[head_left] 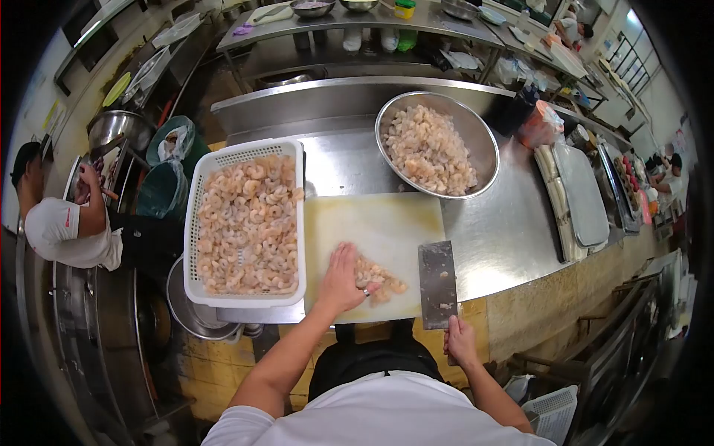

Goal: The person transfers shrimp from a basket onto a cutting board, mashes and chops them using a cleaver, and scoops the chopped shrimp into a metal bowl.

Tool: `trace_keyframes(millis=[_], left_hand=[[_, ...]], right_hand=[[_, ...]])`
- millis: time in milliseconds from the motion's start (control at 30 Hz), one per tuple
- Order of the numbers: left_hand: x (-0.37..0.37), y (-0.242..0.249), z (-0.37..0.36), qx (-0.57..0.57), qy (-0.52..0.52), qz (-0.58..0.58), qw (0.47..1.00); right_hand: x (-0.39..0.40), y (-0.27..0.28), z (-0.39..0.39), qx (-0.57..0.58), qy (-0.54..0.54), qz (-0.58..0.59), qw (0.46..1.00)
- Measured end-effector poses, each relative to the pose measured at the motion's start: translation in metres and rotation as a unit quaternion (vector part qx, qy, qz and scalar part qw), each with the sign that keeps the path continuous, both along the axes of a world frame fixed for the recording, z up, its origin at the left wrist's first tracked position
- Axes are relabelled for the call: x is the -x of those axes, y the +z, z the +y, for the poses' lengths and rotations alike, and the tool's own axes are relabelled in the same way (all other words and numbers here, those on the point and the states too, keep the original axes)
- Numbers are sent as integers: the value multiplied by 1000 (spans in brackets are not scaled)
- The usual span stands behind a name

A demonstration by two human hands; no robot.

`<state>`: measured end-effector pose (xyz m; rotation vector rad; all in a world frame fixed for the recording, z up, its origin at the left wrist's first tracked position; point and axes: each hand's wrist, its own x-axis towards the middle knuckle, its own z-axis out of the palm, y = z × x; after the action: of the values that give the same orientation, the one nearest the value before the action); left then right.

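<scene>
My left hand (344, 281) lies on the white cutting board (372, 212), fingers stretched forward and the thumb reaching over the edge of a small pile of shrimp pieces (388, 284). A ring shows on that hand. In my right hand (461, 340) is the handle of a cleaver (437, 286). Its broad blade lies over the board's right edge, with a few bits of shrimp stuck to it. A white perforated basket (300, 245) full of peeled shrimp (245, 223) stands left of the board. Behind the board, to the right, a steel bowl (487, 152) holds a heap of shrimp pieces (431, 149).
The steel table (506, 238) has a raised back edge. Wrapped goods and a lidded tray (580, 195) stand at its right end. A steel pot (186, 305) sits below the basket. A co-worker (71, 230) is at the left, near green bins (162, 189).
</scene>
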<state>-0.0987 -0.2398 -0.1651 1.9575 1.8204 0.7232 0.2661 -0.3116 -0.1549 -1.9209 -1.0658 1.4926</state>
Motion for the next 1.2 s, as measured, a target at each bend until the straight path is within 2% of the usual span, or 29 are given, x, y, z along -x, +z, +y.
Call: trace_keyframes(millis=[200, 400, 600, 733, 833, 933, 1033, 1133, 1200], left_hand=[[-17, -3, -3, -44, -10, -43, 998], [-29, 1, -7, -59, 5, -95, 994], [-32, -4, -2, -73, 69, -106, 989], [-37, 14, 16, -117, 81, -106, 984], [-48, 50, 50, -176, 71, -117, 975], [-65, 98, 103, -249, 51, -146, 956], [-90, 143, 168, -334, 35, -164, 928], [-120, 170, 228, -359, 10, -240, 902], [-141, 161, 274, -356, 20, -270, 895]], right_hand=[[48, -21, -31, 92, 5, 36, 995], [146, -7, -35, 60, 67, 32, 995], [163, 13, -15, 70, 90, 61, 992], [160, 35, 2, 63, 100, 53, 992], [151, 65, 26, -4, 89, 43, 995], [132, 73, 60, -199, 91, -43, 975], [118, 138, 110, -294, 84, -121, 944], [106, 191, 146, -305, 54, -120, 943], [90, 198, 165, -320, 39, -136, 937]])
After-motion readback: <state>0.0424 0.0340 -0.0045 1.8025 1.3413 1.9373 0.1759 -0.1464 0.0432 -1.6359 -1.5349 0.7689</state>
